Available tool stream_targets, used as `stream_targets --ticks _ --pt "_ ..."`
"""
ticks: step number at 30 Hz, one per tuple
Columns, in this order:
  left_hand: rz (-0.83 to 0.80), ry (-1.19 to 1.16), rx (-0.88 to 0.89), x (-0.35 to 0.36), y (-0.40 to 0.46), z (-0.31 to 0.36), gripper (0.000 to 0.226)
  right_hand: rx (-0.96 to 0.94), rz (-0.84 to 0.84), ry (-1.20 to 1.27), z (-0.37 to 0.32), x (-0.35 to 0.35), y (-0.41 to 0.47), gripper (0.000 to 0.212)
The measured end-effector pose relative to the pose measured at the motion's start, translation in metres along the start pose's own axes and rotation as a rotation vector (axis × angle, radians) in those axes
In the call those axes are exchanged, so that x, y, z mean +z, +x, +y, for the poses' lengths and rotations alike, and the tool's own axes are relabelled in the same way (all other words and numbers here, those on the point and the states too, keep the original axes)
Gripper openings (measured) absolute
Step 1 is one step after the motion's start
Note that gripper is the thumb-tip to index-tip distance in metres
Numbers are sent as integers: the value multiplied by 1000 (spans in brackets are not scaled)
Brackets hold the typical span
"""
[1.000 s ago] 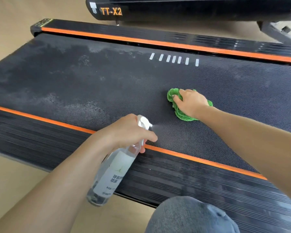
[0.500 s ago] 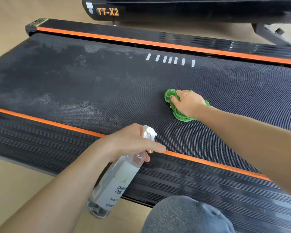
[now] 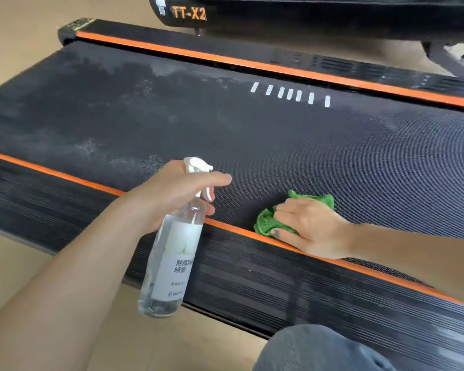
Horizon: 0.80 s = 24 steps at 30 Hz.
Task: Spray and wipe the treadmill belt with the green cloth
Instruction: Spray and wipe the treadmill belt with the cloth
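Head | left fingers (image 3: 212, 180) grip spray bottle (image 3: 172, 253) | right fingers (image 3: 287, 210) clutch green cloth (image 3: 268, 223) at belt (image 3: 306, 151) edge

A tan floor (image 3: 24, 277) shows at the near left and far left. At the far edge sits a black machine (image 3: 319, 14) lettered TT-X2 in orange — its dark strut (image 3: 439, 60) angles down at far right.

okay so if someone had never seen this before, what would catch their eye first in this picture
Probably the bright green cloth, bunched under the right hand at the near edge of the black treadmill belt, right by the orange stripe. Next, the clear spray bottle gripped by the left hand in the foreground, its white nozzle over the belt. Pale dusty patches mark the belt's left half, and orange "TT-X2" lettering sits at the top.
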State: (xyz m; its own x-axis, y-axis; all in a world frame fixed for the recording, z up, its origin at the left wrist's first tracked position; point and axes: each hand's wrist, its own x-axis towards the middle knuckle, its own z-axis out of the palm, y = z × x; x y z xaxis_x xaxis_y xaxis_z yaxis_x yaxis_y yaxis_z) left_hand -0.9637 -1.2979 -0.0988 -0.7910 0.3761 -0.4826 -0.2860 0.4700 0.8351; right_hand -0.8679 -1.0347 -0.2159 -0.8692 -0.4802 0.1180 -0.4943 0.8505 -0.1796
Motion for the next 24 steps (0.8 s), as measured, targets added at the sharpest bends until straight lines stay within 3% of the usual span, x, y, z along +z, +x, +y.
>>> stream_targets --ticks 4,9,12,19,24 --pt "129 -79 47 -18 0 8 35 -92 27 -28 -22 24 94 36" --pt "267 -133 90 -37 1 5 34 -11 23 -4 -48 43 190 53" --pt "292 -157 94 -43 5 0 33 -37 29 82 -45 35 166 45" --pt "193 -57 62 -45 15 -13 37 -6 -34 13 4 -7 1 33" --pt "172 -101 25 -42 29 -23 15 -123 54 -15 -2 7 38 33"
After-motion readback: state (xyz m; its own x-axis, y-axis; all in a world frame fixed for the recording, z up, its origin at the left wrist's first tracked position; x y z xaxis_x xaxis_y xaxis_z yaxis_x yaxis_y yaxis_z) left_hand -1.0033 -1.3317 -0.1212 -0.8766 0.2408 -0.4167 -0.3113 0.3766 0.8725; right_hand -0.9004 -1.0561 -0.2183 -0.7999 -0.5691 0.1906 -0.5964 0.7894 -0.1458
